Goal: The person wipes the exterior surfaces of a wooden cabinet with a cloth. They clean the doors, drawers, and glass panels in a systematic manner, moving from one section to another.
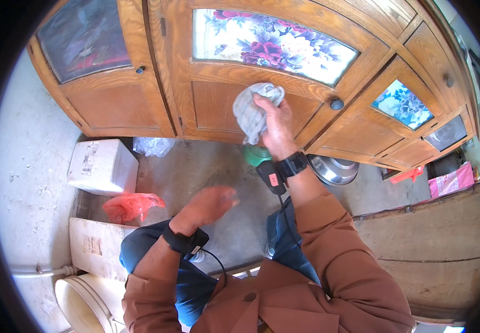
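Note:
My right hand [278, 125] grips a pale grey cloth [250, 110] at the lower panel of a wooden cabinet door [219, 100]. Above the cloth is a glass pane [273, 45] with a red and white flower print. A dark round knob [336, 103] sits on the door, to the right of the cloth. My left hand [207, 204] hangs over the concrete floor near my knee, its fingers partly curled and blurred, with nothing visible in it. Each wrist bears a black strap with a small cabled device.
Left of me stand a white box [98, 166], a red plastic bag [129, 207], a second box [94, 245] and a pale bucket [86, 304]. By the cabinet's foot are a clear plastic bag [152, 145], a green container [256, 155] and a steel basin [334, 170]. Wooden boards [427, 249] stand right.

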Motion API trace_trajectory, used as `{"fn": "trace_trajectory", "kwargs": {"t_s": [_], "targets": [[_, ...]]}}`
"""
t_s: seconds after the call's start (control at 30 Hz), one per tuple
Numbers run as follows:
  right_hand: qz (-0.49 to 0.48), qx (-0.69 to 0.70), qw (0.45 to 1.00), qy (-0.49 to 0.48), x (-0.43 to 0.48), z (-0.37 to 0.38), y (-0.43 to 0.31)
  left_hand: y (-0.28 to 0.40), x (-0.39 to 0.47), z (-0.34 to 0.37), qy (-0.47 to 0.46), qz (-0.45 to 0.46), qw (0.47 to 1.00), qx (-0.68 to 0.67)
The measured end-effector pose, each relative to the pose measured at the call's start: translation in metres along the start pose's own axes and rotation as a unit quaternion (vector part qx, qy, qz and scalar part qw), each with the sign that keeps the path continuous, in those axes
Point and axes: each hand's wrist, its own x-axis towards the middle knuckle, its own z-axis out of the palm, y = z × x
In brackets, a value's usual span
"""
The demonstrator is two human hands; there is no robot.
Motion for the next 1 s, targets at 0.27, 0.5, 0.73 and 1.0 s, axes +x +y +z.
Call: {"fn": "trace_trajectory", "kwargs": {"t_s": [0.27,0.5,0.73,1.0], "targets": [[-0.276,-0.217,0.936,0.014,0.014,-0.051,-0.075,-0.004,0.001,0.005,-0.004,0.011,0.999,0.034],[-0.493,-0.648,0.58,0.01,0.034,-0.06,-0.101,0.001,0.005,0.003,-0.053,-0.024,0.995,0.078],[-0.517,-0.642,0.566,-0.015,0.037,-0.041,-0.084,0.011,0.002,0.001,-0.086,-0.05,0.992,0.076],[-0.543,-0.608,0.571,-0.099,0.037,0.008,-0.049,0.004,-0.005,0.005,-0.031,-0.007,0.998,0.054]]}}
